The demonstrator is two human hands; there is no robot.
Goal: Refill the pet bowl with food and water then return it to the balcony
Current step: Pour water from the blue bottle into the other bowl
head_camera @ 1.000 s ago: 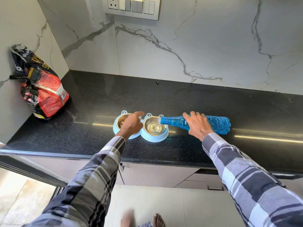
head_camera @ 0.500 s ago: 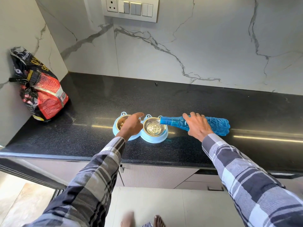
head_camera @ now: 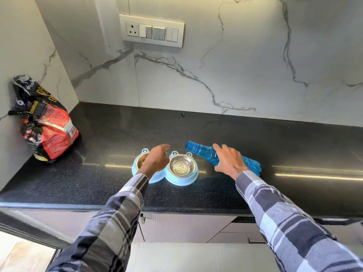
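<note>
While the double pet bowl (head_camera: 174,176) sits near the front edge of the black table (head_camera: 275,146), the left hand (head_camera: 157,160) hovers over its left cup w/ fingers loosely curled, index fwd, holding nothing. The right cup shows bare steel w/ a bit of water. The right hand (head_camera: 228,160) grips the blue bottle (head_camera: 204,154), fingers wrapped over its middle; the bottle is tilted, neck up-left, just beside the bowl's right rim. A red-black food bag (head_camera: 45,122) leans in the left corner, well apart.
</note>
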